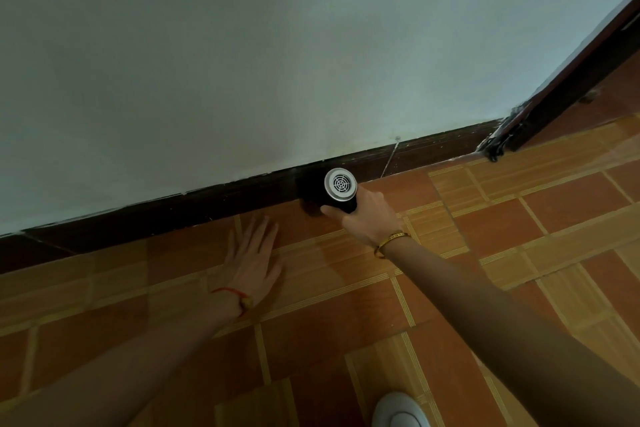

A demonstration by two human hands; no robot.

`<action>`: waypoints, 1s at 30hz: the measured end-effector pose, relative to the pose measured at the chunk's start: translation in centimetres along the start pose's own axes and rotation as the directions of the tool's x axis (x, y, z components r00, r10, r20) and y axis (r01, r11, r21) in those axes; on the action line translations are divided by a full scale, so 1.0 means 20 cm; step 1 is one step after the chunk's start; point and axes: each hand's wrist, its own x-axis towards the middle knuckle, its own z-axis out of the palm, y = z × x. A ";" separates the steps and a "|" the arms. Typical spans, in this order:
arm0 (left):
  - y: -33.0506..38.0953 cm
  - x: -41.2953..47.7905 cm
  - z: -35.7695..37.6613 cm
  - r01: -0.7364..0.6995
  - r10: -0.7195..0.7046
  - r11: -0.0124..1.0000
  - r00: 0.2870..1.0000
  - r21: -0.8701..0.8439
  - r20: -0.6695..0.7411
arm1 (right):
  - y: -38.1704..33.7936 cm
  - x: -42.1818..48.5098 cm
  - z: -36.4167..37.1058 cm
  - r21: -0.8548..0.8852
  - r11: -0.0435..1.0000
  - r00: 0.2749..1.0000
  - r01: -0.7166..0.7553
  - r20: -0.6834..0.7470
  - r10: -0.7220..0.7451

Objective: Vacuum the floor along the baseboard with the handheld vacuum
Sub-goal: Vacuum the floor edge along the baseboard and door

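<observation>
My right hand [367,217] grips the black handheld vacuum [337,189], whose round silver rear grille faces me. Its front end points at the dark brown baseboard [207,208] where the wall meets the floor; the nozzle itself is hidden behind the body. My left hand [252,262] lies flat on the orange floor tiles [346,305], fingers spread, just left of the vacuum and a little short of the baseboard. A gold bracelet is on my right wrist and a red string on my left.
A pale wall [277,62] rises above the baseboard. A dark door frame [568,80] stands at the right end of the wall. A white shoe [398,411] shows at the bottom edge. Tiled floor stretches left and right along the baseboard.
</observation>
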 end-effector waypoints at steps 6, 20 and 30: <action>-0.07 -0.10 0.02 0.071 -0.071 0.997 0.997 0.019 -0.008 | -0.10 -0.03 0.08 0.012 0.997 0.994 0.081 0.068 -0.081; -0.27 -0.44 0.01 0.225 -0.226 0.974 0.973 -0.026 -0.049 | -0.38 -0.03 0.32 0.008 0.972 0.958 0.234 0.168 -0.232; -0.36 -0.58 0.01 0.358 -0.362 0.932 0.930 -0.064 -0.064 | -0.50 0.01 0.41 -0.078 0.933 0.924 0.351 0.189 -0.332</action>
